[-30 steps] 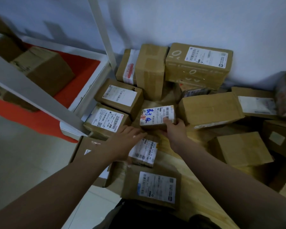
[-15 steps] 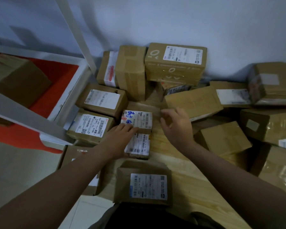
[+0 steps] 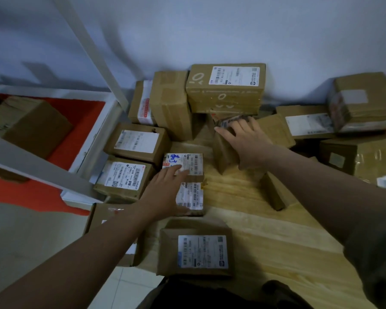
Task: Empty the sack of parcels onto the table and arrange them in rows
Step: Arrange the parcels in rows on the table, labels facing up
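Both bare forearms reached forward, the left hand (image 3: 165,192) lying flat with fingers straight and palm down, while the right hand (image 3: 245,141), farther ahead, spread its fingers in a loose curl.

Pale wall (image 3: 232,30) across top; white rack (image 3: 112,121) with red shelf (image 3: 80,121) left; tiled floor (image 3: 20,237) lower left.
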`<state>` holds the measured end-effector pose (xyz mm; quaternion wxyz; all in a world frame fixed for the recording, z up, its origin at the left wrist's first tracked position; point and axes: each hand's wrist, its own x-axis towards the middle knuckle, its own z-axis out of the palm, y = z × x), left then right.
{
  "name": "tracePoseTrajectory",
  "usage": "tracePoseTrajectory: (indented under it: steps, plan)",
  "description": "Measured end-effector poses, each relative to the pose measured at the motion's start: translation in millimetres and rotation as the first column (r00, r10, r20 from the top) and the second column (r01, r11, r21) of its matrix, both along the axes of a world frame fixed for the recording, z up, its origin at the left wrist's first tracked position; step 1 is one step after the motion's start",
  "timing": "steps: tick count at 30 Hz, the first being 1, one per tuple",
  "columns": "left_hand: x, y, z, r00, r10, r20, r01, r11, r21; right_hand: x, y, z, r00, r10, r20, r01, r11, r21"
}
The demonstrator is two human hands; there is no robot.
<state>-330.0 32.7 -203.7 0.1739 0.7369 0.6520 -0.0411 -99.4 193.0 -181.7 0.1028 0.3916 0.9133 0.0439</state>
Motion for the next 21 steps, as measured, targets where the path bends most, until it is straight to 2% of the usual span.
tracePoseTrajectory:
  steps: [3, 4, 6, 7, 8, 9, 10, 11, 12, 13, 14, 17, 21]
  plan:
    - [9, 9, 12, 0.943, 0.231, 0.242, -0.246, 0.969, 0.036, 11, -8, 21, 0.984, 0.029, -0.175, -0.021, 0.999, 0.048]
    - [10, 14, 16, 0.88, 0.322, 0.348, -0.35, 0.937, 0.018, 15, -11, 33, 0.966, 0.005, -0.26, 0.003, 0.999, 0.032]
    - [13, 23, 25, 0.65, 0.498, 0.574, -0.521, 0.842, -0.14, 23, -16, 59, 0.873, -0.129, -0.469, 0.113, 0.992, -0.062]
    - [15, 28, 30, 0.52, 0.549, 0.654, -0.547, 0.802, -0.239, 27, -18, 71, 0.774, -0.238, -0.587, 0.187, 0.971, -0.146]
    - [17, 32, 34, 0.424, 0.573, 0.701, -0.538, 0.782, -0.313, 31, -21, 82, 0.623, -0.362, -0.693, 0.243, 0.932, -0.268]
    - [21, 36, 40, 0.378, 0.576, 0.725, -0.507, 0.784, -0.358, 34, -24, 93, 0.424, -0.492, -0.76, 0.25, 0.87, -0.425]
    - [27, 38, 46, 0.361, 0.567, 0.741, -0.463, 0.798, -0.385, 39, -27, 101, 0.204, -0.608, -0.768, 0.174, 0.794, -0.582]
    - [35, 39, 53, 0.356, 0.555, 0.752, -0.413, 0.815, -0.406, 44, -30, 106, 0.024, -0.706, -0.707, 0.034, 0.708, -0.706]
    - [43, 40, 59, 0.343, 0.543, 0.767, -0.355, 0.83, -0.429, 51, -32, 108, -0.079, -0.787, -0.612, -0.086, 0.617, -0.782]
    - [53, 39, 67, 0.322, 0.532, 0.783, -0.292, 0.843, -0.453, 57, -35, 107, -0.116, -0.835, -0.537, -0.15, 0.55, -0.822]
    - [62, 37, 73, 0.297, 0.531, 0.793, -0.232, 0.846, -0.48, 63, -38, 103, -0.11, -0.865, -0.49, -0.164, 0.502, -0.849]
    - [81, 28, 81, 0.26, 0.555, 0.791, -0.118, 0.831, -0.544, 78, -45, 90, -0.086, -0.902, -0.422, -0.158, 0.431, -0.889]
    - [87, 17, 70, 0.242, 0.622, 0.745, -0.126, 0.781, -0.611, 87, -55, 69, -0.011, -0.934, -0.356, -0.14, 0.354, -0.925]
